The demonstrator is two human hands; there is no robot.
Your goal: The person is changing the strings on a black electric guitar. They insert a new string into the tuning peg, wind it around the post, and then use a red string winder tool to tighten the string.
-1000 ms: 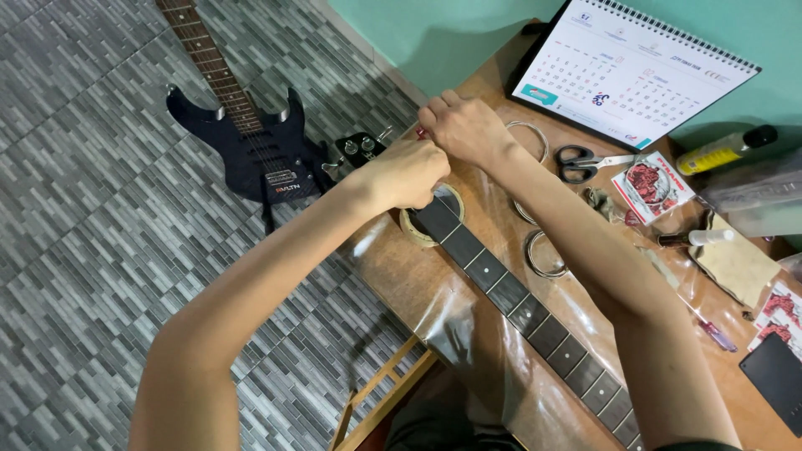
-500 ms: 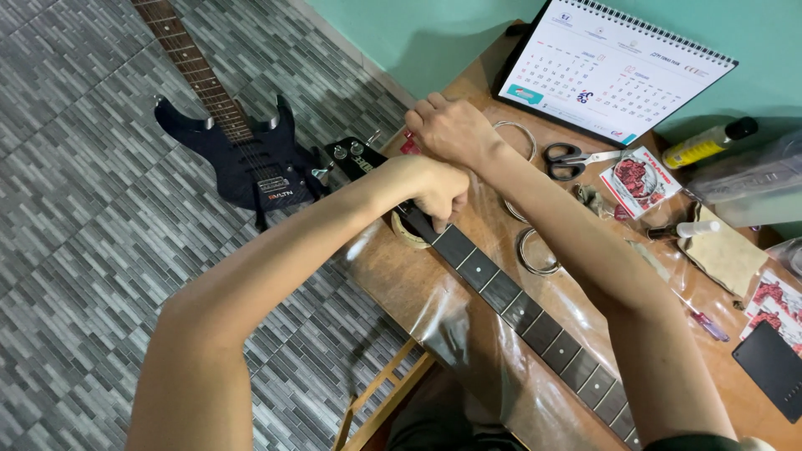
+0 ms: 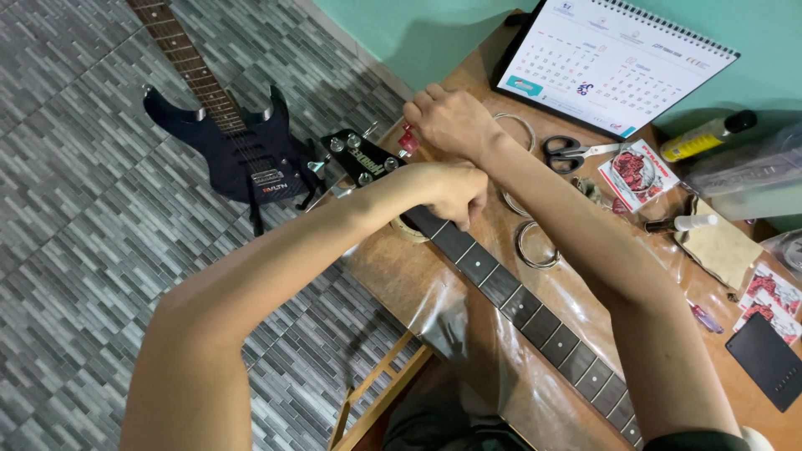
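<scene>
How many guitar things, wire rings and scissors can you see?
Guitar bodies: 1
Guitar necks: 1
Wire rings: 2 clear ones
Scissors: 1
Total: 5

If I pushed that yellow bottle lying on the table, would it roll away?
Probably. The yellow bottle lies on its side and looks round, so a sideways nudge would likely roll it. It looks like small plastic, so probably light. The calendar and clear plastic bag beside it might stop it soon.
</scene>
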